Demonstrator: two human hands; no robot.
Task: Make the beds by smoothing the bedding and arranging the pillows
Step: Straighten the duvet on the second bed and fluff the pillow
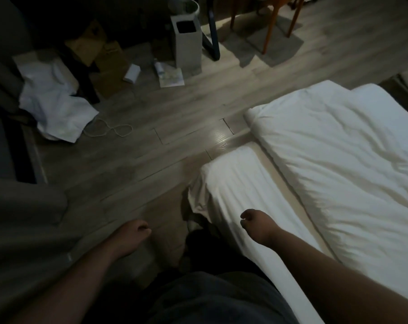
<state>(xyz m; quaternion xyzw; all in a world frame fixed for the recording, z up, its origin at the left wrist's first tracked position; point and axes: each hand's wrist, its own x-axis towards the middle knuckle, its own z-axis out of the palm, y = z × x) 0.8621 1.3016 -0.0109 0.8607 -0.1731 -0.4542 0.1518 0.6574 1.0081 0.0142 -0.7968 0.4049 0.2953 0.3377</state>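
The white duvet (338, 155) took up the frame from 2 to 4 o'clock, lying along the bed with its near edge rolled or folded under and shallow creases across the top. By its look it was soft, puffy and light but bulky (more a thing to lift and shake than to drag), and the best hold was probably the two corners of that near edge.

Beside it, from centre toward 5 o'clock, ran a strip of white sheet (240, 183) over the mattress. It looked thin, limp and quick to wrinkle, and its foot corner hung crumpled near 6 o'clock. It would likely smooth under flat palms, or tighten with a tug at that loose corner.

On the floor (151, 141) at 10 o'clock lay a heap of white cloth (55, 104); whether it was bedding, I cannot tell.

The right hand (256, 224), at 5 o'clock, hovered over the sheet with fingers loosely curled and no cloth visible in them. The left hand (134, 232), at 7 o'clock, hung over the floor, likewise loosely curled and holding nothing.

No pillow was in view. The head of the bed was cut off at the right, a second bed showed only as a dim edge at 2 o'clock, and the dark left side was hard to read.
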